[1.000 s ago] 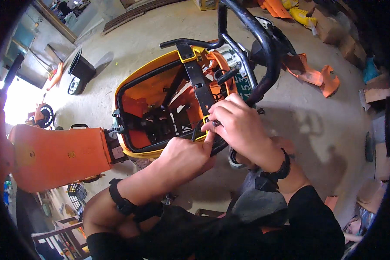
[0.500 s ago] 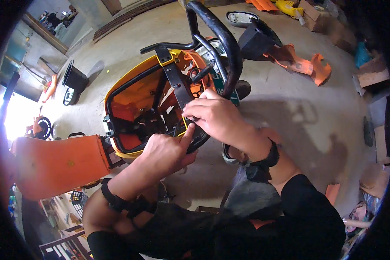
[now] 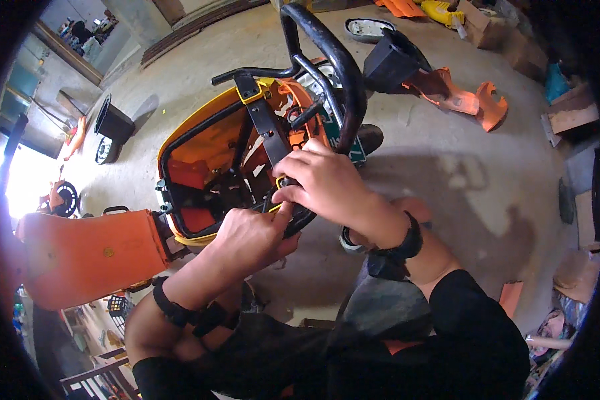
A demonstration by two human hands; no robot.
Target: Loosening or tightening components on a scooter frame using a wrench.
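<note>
A scooter's yellow body panel [image 3: 207,110] surrounds an open compartment with a black rim and dark parts inside. Over its far right end rises a black tubular rack [image 3: 333,50], and a flat black bracket [image 3: 267,130] crosses toward my hands. My left hand [image 3: 243,237] is closed on the panel's near right rim, its thumb side up and the other fingers partly hidden below. Just beyond it, my right hand [image 3: 330,179] pinches at the rim by the bracket's near end. What lies between those fingertips is hidden.
An orange, seat-like flap [image 3: 100,257] sticks out left from the compartment. On the floor are a black bin [image 3: 113,121], a black box [image 3: 387,67] and an orange plastic shell [image 3: 450,97]. Cardboard [image 3: 573,110] lies along the right side, and a black basket [image 3: 119,305] is at lower left.
My right hand has turned slightly, and its thumb now shows against the fingers. My left hand stays at the rim. The whole view has shifted a little.
</note>
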